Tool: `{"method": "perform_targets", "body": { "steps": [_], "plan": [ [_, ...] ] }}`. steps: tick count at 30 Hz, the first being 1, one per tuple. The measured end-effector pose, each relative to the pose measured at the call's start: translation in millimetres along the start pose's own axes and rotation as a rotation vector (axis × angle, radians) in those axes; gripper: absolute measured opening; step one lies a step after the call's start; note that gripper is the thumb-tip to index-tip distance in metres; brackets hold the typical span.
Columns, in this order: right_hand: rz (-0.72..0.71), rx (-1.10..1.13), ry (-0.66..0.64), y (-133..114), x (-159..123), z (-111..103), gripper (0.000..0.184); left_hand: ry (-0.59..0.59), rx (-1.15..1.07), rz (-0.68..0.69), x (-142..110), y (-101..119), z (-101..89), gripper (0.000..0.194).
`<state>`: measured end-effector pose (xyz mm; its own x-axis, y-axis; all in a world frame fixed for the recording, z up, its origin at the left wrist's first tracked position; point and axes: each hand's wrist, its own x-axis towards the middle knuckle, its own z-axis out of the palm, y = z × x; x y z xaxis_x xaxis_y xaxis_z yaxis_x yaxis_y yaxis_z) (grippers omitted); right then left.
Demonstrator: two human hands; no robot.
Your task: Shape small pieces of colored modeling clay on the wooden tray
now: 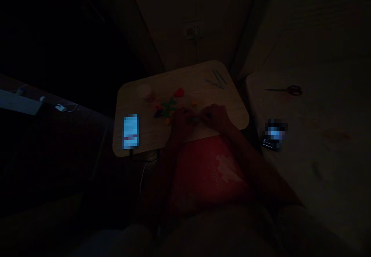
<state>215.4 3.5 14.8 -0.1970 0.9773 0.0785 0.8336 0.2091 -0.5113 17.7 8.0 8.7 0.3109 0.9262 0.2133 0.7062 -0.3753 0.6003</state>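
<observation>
In dim light, my left hand (183,119) and my right hand (216,117) are close together over the near edge of a small wooden table (232,114). Both have bent fingers and meet at a small greyish piece (196,119), too dark to identify. Left of my left hand lie green lumps (169,107), soft-looking like modelling clay, with an orange lump (168,121), a dark lump (158,113) and a pinkish lump (157,106). Beyond my hands sit a red lump (179,92) and a yellow-orange piece (194,102).
A pale-topped tub (145,92) stands at the table's back left, and thin sticks (217,80) lie at the back right. A lit phone (131,131) rests at the left. On the pale surface to the right are scissors (290,90) and a second lit device (273,134).
</observation>
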Motion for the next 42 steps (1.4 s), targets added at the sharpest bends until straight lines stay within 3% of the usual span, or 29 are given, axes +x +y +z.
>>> {"method": "perform_targets", "body": {
  "steps": [5, 12, 19, 22, 26, 32, 42],
  "plan": [
    [-0.027, 0.048, 0.012, 3.8, 1.4, 1.5, 0.023, 0.013, 0.025, 0.028, -0.3, -4.7, 2.8, 0.018],
    [-0.05, 0.295, 0.17, 15.3, -0.1, 7.2, 0.028, 0.053, -0.006, 0.071, -1.6, -13.5, 9.0, 0.02],
    [-0.073, 0.351, 0.251, 22.2, -5.9, 7.7, 0.024, 0.034, 0.042, 0.093, -6.5, -1.0, 2.5, 0.026],
    [-0.073, 0.379, 0.268, 26.0, -8.4, 5.9, 0.025, -0.009, 0.011, 0.081, -6.7, 3.7, -2.5, 0.016],
    [-0.069, 0.379, 0.267, 26.7, -9.4, 4.3, 0.028, -0.055, -0.001, 0.076, -6.9, 4.4, -4.5, 0.011],
    [-0.089, 0.325, 0.225, 26.2, -9.9, 2.7, 0.024, -0.061, 0.042, 0.079, -10.8, 2.2, -5.2, 0.038],
    [-0.165, 0.246, 0.128, 25.4, -10.0, -0.6, 0.024, -0.089, 0.022, 0.095, -6.7, -2.6, -5.0, 0.021]
  ]
}}
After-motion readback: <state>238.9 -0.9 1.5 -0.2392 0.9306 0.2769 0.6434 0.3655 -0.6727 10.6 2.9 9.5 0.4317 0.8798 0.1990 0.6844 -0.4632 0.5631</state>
